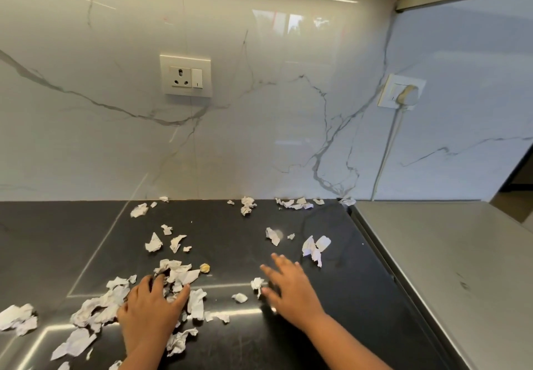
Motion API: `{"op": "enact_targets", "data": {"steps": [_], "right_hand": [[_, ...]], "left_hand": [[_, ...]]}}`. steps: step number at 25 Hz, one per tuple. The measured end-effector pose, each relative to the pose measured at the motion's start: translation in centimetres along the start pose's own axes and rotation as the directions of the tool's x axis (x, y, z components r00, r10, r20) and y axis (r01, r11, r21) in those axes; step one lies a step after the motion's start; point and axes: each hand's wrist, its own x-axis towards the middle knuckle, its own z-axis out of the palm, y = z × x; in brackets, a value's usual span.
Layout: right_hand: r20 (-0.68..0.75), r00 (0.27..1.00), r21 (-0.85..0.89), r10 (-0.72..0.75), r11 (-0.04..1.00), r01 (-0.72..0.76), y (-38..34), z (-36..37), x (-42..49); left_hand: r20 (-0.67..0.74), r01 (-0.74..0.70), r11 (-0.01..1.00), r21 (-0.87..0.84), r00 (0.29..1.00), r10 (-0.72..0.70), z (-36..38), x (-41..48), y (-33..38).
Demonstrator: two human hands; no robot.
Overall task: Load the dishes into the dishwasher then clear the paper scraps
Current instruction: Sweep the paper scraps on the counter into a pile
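Torn and crumpled paper scraps (178, 273) lie scattered over the black countertop (230, 251), from the lower left of the frame up to the foot of the marble backsplash (259, 127), thickest at lower left. The left hand (153, 304) sits on the biggest heap at lower centre, its fingers curled down into the paper and clutching scraps, its thumb out to the right. The right hand (288, 286), blurred, is flat and low over the counter right of centre with its fingers spread, and a small scrap lies just beside its thumb. A yellowish crumpled ball (204, 268) lies between the hands. A switched socket (186, 77) sits on the backsplash, a plugged socket (402, 94) on the right wall, and a steel surface (432, 254) adjoins the counter at right.
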Motion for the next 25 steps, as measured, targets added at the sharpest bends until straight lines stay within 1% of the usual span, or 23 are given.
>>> {"op": "enact_targets", "data": {"steps": [1, 2, 3, 4, 5, 6, 7, 8, 10, 11, 12, 13, 14, 15, 16, 17, 18, 19, 20, 21, 22, 23, 25], "right_hand": [[-0.076, 0.993, -0.014, 0.087, 0.996, -0.088, 1.2, -0.6, 0.9], [-0.098, 0.974, -0.05, 0.205, 0.976, -0.21, 2.7, -1.2, 1.6], [-0.051, 0.939, -0.09, 0.34, 0.935, -0.344, 4.2, -1.9, 2.2], [0.025, 0.894, -0.104, 0.447, 0.891, -0.443, 5.3, -2.4, 2.8], [0.091, 0.863, -0.099, 0.498, 0.866, -0.489, 5.9, -2.5, 3.3], [0.127, 0.863, -0.095, 0.489, 0.872, -0.48, 6.0, -2.2, 3.8], [0.146, 0.889, -0.109, 0.434, 0.9, -0.422, 5.4, -1.6, 4.1], [0.165, 0.921, -0.135, 0.354, 0.933, -0.335, 4.2, -0.7, 4.2], [0.224, 0.965, -0.136, 0.134, 0.985, -0.106, 0.7, 0.9, 3.9], [0.253, 0.967, -0.101, 0.021, 0.995, 0.004, -1.0, 1.2, 3.8], [0.259, 0.964, -0.057, -0.061, 0.995, 0.078, -2.3, 1.1, 3.8], [0.219, 0.97, -0.024, -0.103, 0.994, 0.111, -2.6, 0.7, 4.3], [0.135, 0.986, -0.023, -0.102, 0.994, 0.106, -2.2, 0.1, 5.0], [0.042, 0.998, -0.047, -0.049, 0.998, 0.051, -1.0, -0.4, 5.8], [-0.045, 0.997, -0.084, 0.059, 0.994, -0.063, 0.7, -0.9, 6.6], [-0.094, 0.969, -0.127, 0.23, 0.962, -0.241, 2.8, -1.5, 7.4], [-0.092, 0.897, -0.149, 0.432, 0.885, -0.441, 4.6, -2.1, 7.9], [-0.048, 0.797, -0.148, 0.602, 0.785, -0.602, 5.9, -2.6, 8.2], [0.015, 0.712, -0.137, 0.702, 0.707, -0.694, 6.6, -2.5, 8.5], [0.065, 0.684, -0.135, 0.727, 0.685, -0.716, 6.5, -2.1, 8.9], [0.098, 0.716, -0.143, 0.691, 0.722, -0.677, 5.7, -1.4, 9.3], [0.115, 0.785, -0.141, 0.609, 0.792, -0.594, 4.6, -0.4, 9.6], [0.115, 0.932, -0.103, 0.344, 0.937, -0.333, 1.5, 1.6, 9.6]], "left_hand": [[0.013, 0.005, 1.0, 0.011, 1.0, -0.005, 0.0, 0.0, 0.0], [0.029, -0.001, 1.0, 0.031, 1.0, 0.0, 0.0, 0.2, 0.1], [0.046, -0.014, 0.998, 0.059, 0.999, 0.011, 0.0, 0.3, 0.1], [0.062, -0.029, 0.996, 0.085, 0.998, 0.024, -0.1, 0.3, 0.1], [0.079, -0.039, 0.994, 0.102, 0.996, 0.031, -0.1, 0.3, 0.1], [0.09, -0.04, 0.993, 0.108, 0.995, 0.031, -0.1, 0.4, 0.2], [0.098, -0.037, 0.993, 0.109, 0.995, 0.027, -0.1, 0.5, 0.2], [0.098, -0.033, 0.994, 0.107, 0.995, 0.023, -0.2, 0.6, 0.2], [0.093, -0.022, 0.995, 0.097, 0.996, 0.013, -0.3, 0.9, 0.3], [0.089, -0.016, 0.995, 0.095, 0.996, 0.007, -0.5, 1.2, 0.3], [0.083, -0.015, 0.995, 0.1, 0.997, 0.007, -0.5, 1.5, 0.3], [0.078, -0.01, 0.994, 0.107, 0.997, 0.002, -0.5, 1.8, 0.3], [0.069, 0.0, 0.994, 0.108, 0.998, -0.008, -0.3, 2.0, 0.2], [0.067, 0.014, 0.995, 0.102, 0.998, -0.021, -0.2, 2.2, 0.2], [0.059, 0.025, 0.995, 0.099, 0.998, -0.031, 0.0, 2.3, 0.2], [0.054, 0.034, 0.995, 0.094, 0.998, -0.039, 0.3, 2.4, 0.1], [0.049, 0.039, 0.995, 0.088, 0.998, -0.044, 0.4, 2.5, 0.1], [0.057, 0.048, 0.996, 0.076, 0.997, -0.053, 0.6, 2.7, 0.0], [0.063, 0.052, 0.996, 0.071, 0.996, -0.057, 0.7, 2.8, 0.0], [0.071, 0.056, 0.996, 0.069, 0.996, -0.061, 0.8, 2.9, 0.0], [0.07, 0.061, 0.996, 0.061, 0.995, -0.065, 0.9, 3.1, 0.1], [0.073, 0.066, 0.997, 0.049, 0.995, -0.07, 0.9, 3.1, 0.1], [0.065, 0.063, 0.997, 0.049, 0.996, -0.066, 0.7, 3.1, 0.2]]}}
